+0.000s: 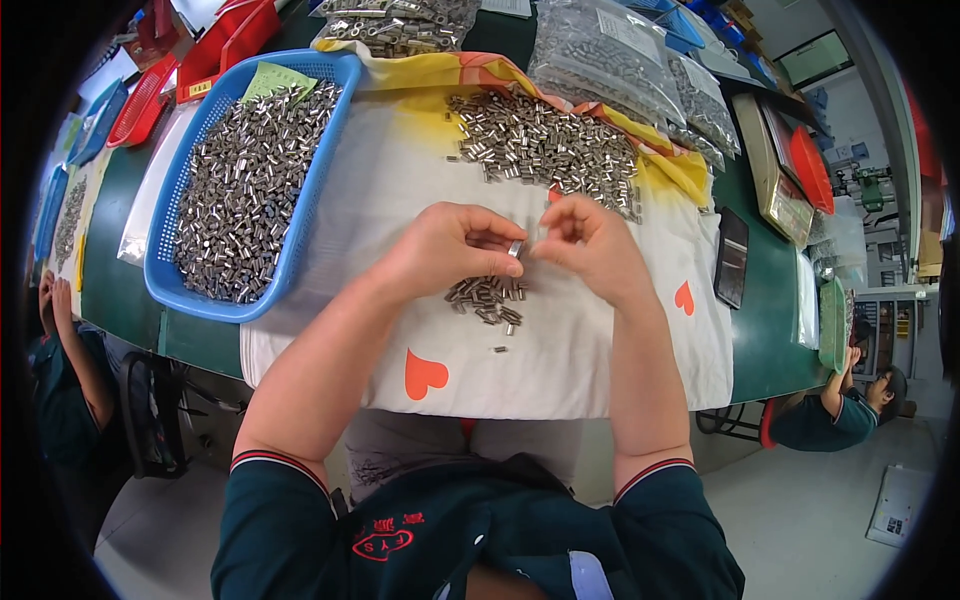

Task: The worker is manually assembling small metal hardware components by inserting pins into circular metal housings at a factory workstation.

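My left hand [445,250] and my right hand [590,245] meet above a white cloth [400,190] with orange hearts. Both pinch a small shiny metal cylinder [516,248] between their fingertips. Just below them lies a small heap of the same metal cylinders [487,298], with a single one [499,349] apart nearer to me. A larger loose pile of cylinders [545,150] is spread on the cloth beyond my hands.
A blue plastic basket [318,175] full of metal cylinders sits at the left. Clear bags of parts [600,50] and red trays [215,45] line the back. A dark phone [731,258] and a scale [775,170] lie right. Other people sit at both sides.
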`<action>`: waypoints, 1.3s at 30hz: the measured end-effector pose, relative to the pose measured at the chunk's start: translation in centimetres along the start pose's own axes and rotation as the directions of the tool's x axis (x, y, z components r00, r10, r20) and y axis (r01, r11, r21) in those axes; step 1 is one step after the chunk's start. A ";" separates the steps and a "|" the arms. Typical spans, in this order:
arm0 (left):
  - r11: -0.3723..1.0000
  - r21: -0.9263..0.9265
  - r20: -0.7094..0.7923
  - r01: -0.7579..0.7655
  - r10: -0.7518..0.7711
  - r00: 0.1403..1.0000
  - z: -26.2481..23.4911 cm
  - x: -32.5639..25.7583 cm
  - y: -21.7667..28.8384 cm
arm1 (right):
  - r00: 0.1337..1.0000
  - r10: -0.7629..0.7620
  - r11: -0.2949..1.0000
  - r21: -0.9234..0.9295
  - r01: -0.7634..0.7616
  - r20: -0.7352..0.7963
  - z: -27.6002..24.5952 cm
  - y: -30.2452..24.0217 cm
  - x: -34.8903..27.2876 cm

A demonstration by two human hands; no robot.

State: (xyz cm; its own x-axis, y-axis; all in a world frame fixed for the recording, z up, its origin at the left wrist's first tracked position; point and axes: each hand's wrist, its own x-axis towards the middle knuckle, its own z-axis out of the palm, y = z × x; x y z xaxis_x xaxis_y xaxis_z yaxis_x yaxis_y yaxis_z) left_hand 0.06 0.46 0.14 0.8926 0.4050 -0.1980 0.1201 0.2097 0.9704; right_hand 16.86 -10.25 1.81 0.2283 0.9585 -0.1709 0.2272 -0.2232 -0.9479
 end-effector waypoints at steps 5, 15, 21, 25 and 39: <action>1.000 0.026 -0.016 0.000 0.001 1.000 0.3 0.2 -0.1 | 0.823 -0.539 0.544 -0.820 0.178 -0.179 -1.3 1.9 1.7; 0.993 -0.113 -0.060 -0.029 0.022 0.998 -0.1 0.4 -0.4 | 0.855 -0.466 0.638 -0.757 0.144 -0.230 0.7 0.5 0.4; 0.975 -0.216 -0.081 -0.059 0.042 0.996 0.0 0.2 -0.1 | 0.958 -0.249 0.962 -0.150 0.228 -0.139 1.7 -1.2 -1.0; 0.971 -0.231 -0.052 -0.059 0.048 0.997 -0.1 0.3 -0.4 | 0.941 -0.293 0.931 -0.274 0.240 -0.172 2.1 -1.3 -1.2; 0.999 -0.041 -0.004 -0.005 0.005 1.000 -0.1 0.0 0.0 | 0.995 0.020 0.995 -0.097 -0.030 -0.097 0.4 -0.2 -0.5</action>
State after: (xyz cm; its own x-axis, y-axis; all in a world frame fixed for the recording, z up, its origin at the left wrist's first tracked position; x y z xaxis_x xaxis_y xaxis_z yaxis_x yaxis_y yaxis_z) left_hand 0.04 0.52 0.09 0.8914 0.4099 -0.1936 0.0976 0.2434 0.9650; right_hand 16.31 -10.63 1.97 0.3233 0.9321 -0.1632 0.3114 -0.2676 -0.9118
